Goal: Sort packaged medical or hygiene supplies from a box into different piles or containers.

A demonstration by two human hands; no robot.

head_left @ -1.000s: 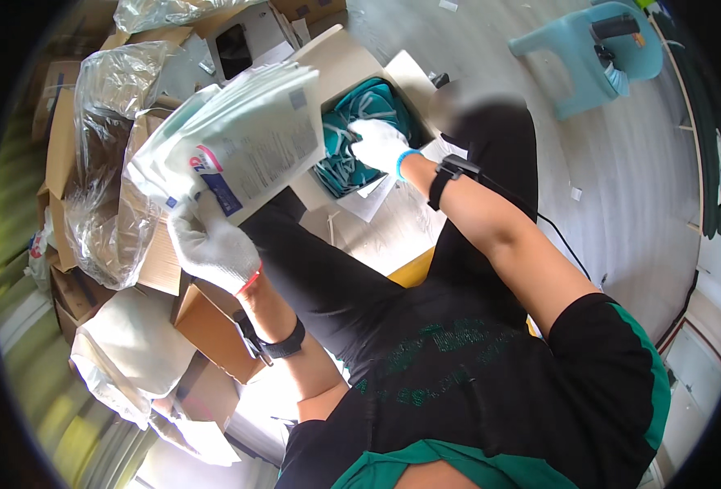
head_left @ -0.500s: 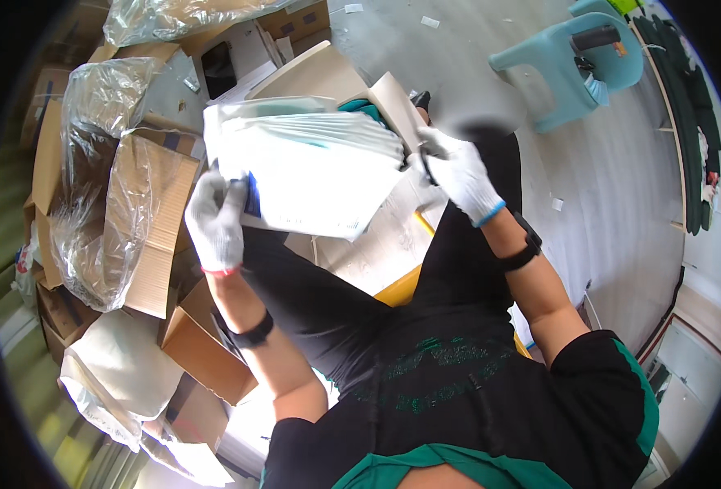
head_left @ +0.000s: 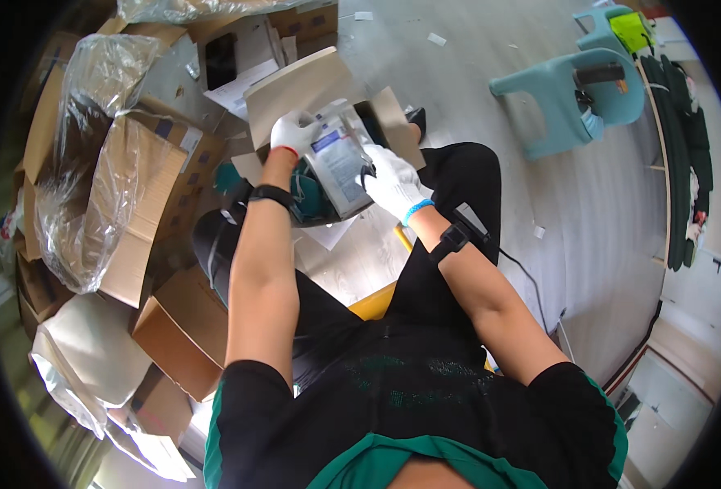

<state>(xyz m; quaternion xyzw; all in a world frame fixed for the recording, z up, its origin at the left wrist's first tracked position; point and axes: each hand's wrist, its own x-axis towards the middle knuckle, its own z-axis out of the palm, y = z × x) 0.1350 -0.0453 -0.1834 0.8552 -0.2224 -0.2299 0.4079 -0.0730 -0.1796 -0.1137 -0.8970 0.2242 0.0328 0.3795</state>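
An open cardboard box point(head_left: 299, 91) sits between my knees, its flaps spread outward. Inside it is a stack of white-and-grey flat packets point(head_left: 340, 167) with a blue label patch. Teal packaging point(head_left: 311, 196) shows beside the stack. My left hand point(head_left: 295, 132), in a white glove with a red cuff, grips the stack's far left edge; its fingertips are partly hidden. My right hand point(head_left: 394, 186), gloved with a blue cuff, is at the stack's right side, fingers curled around a small dark tool point(head_left: 366, 174) whose kind I cannot make out.
Cardboard cartons point(head_left: 144, 196) draped with clear plastic film point(head_left: 91, 179) crowd the left side. A dark phone point(head_left: 220, 61) lies on a carton at the back left. Pale blue plastic stools point(head_left: 531, 81) stand at the upper right. A cable point(head_left: 527, 273) hangs near my right forearm.
The fanned stack of packets has moved away from me and down into the box, now squared up. My left hand went with it, forward and right; my right hand shifted slightly left and nearer me.
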